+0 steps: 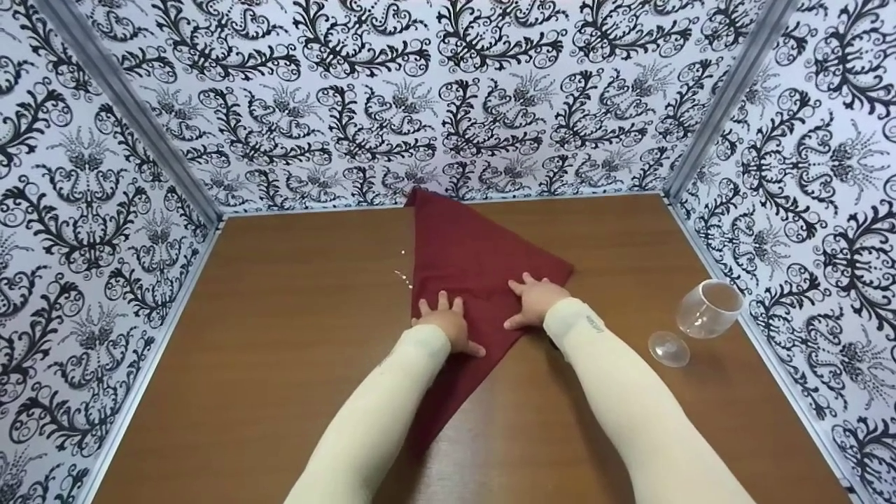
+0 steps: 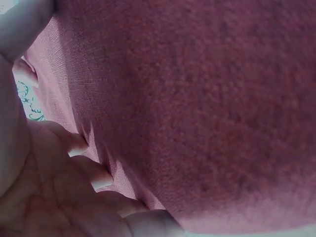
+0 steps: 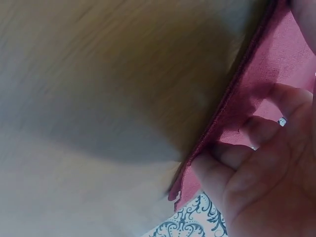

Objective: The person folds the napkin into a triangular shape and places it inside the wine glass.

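Note:
A dark red cloth napkin (image 1: 458, 245) lies folded into a triangle on the wooden table. My left hand (image 1: 446, 327) rests on its lower left part with fingers spread. On the napkin's right side, near the lower right edge, my right hand (image 1: 537, 301) presses with its fingers spread. In the left wrist view the fingertips of the left hand (image 2: 54, 187) touch the cloth, which wrinkles slightly under them. The right wrist view has the right hand (image 3: 276, 168) with its fingertips on the cloth beside its folded edge (image 3: 224, 106).
A clear stemmed glass (image 1: 708, 311) stands to the right of my right forearm, near the table's right edge. Patterned black-and-white walls (image 1: 378, 105) enclose the brown table (image 1: 294, 315) at the back and both sides. The napkin's far corner reaches the back wall.

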